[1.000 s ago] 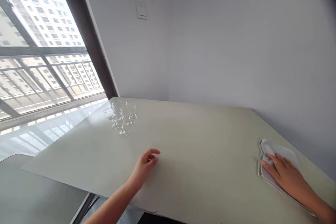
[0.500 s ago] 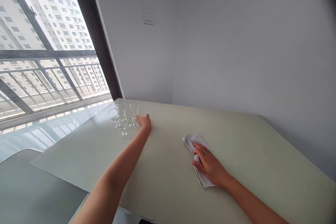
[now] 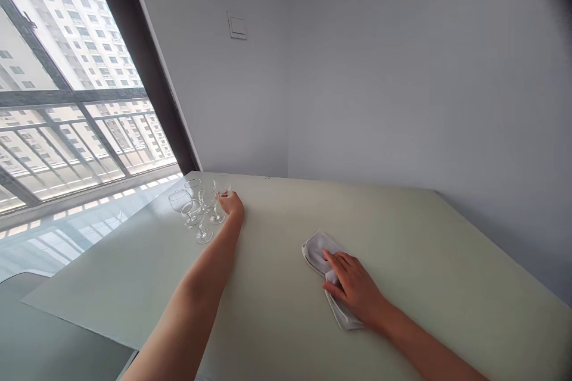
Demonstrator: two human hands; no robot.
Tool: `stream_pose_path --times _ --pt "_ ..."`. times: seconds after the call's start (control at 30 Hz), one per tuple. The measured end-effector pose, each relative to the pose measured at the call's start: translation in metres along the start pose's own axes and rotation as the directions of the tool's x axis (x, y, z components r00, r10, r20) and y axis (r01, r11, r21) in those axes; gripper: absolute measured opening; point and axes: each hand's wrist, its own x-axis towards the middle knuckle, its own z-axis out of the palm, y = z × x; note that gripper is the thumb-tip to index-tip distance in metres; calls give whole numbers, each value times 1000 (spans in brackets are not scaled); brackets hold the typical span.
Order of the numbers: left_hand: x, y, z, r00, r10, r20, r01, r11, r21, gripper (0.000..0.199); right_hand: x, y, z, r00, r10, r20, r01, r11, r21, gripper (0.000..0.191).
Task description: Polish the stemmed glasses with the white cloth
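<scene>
While resting loosely spread right fingers point(image 3: 333, 262) on folded white cloth point(image 3: 314, 246) mid-surface point(image 3: 277, 232), guide partly curled left fingers point(image 3: 226, 201), grip impossible to tell, gently beside upright stemmed glasses point(image 3: 204, 236) clustered toward the window point(image 3: 74, 97), favouring stems and avoiding neighbouring rims.

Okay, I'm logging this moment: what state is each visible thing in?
Glasses: upright, seemingly empty, clustered.
Cloth: folded, lying on the table.
Left hand: at the glasses, grip unclear.
Right hand: open, resting on the cloth.
Wall switch: on or off unclear.
Window: open or shut unclear.
</scene>
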Motion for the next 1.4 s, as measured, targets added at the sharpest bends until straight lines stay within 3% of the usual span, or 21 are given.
stream_pose_path --times 0.1,0.17,0.27,0.33,0.4,0.43,0.5,0.57,0.73,0.8,0.9,1.0,1.03,1.1,1.17,1.2,1.27,1.4 --pt "-16 0 0 991 61 121 -61 998 -3 34 0 0 2 998 38 -56 -44 992 -122 53" --pt "-35 2 0 964 126 235 -125 992 -20 26 -1 0 2 995 61 -74 -70 988 -135 39" --pt "-74 6 -4 883 231 407 -222 973 -70 21 0 0 -2 988 125 -94 -125 992 4 25" --pt "-99 10 -10 816 288 502 -272 956 -107 19 1 2 -7 951 281 -126 -251 944 215 23" --pt "-121 12 -19 751 329 573 -310 941 -134 18 2 8 -12 860 497 -113 -378 771 512 22" --pt "-130 12 -23 723 343 600 -323 935 -146 18 2 11 -14 798 598 -72 -404 619 674 23" --pt "-144 11 -31 670 376 640 -365 918 -157 16 2 17 -19 696 717 44 -352 287 891 23" --pt "-153 8 -38 618 418 665 -444 885 -144 13 1 19 -24 643 756 121 -263 69 962 20" --pt "-160 -2 -45 496 521 695 -658 747 -90 19 0 5 -43 583 792 181 -236 -49 971 20" --pt "-160 -5 -45 440 584 682 -733 673 -104 22 2 -3 -54 564 815 137 -290 40 956 20" --pt "-158 -7 -45 369 684 630 -829 549 -109 24 12 -14 -70 559 827 -59 -316 278 907 19" --pt "-158 -8 -43 337 745 576 -854 499 -146 25 31 -28 -80 532 796 -290 -296 496 816 25" --pt "-158 -8 -43 329 755 568 -851 497 -168 26 39 -33 -79 546 751 -370 -288 583 759 29" --pt "-158 -10 -43 313 759 570 -842 500 -203 28 56 -45 -70 662 606 -442 -280 746 604 33" --pt "-157 -11 -43 295 754 587 -837 500 -221 30 70 -57 -56 827 428 -365 -261 867 425 35" --pt "-155 -12 -44 287 750 596 -837 499 -225 30 75 -62 -48 887 351 -302 -240 906 348 36" --pt "-151 -13 -45 270 746 609 -841 491 -229 29 81 -70 -35 945 259 -199 -201 941 271 40" --pt "-146 -12 -46 222 757 615 -861 448 -241 31 79 -69 -29 963 269 -20 -235 871 431 48"
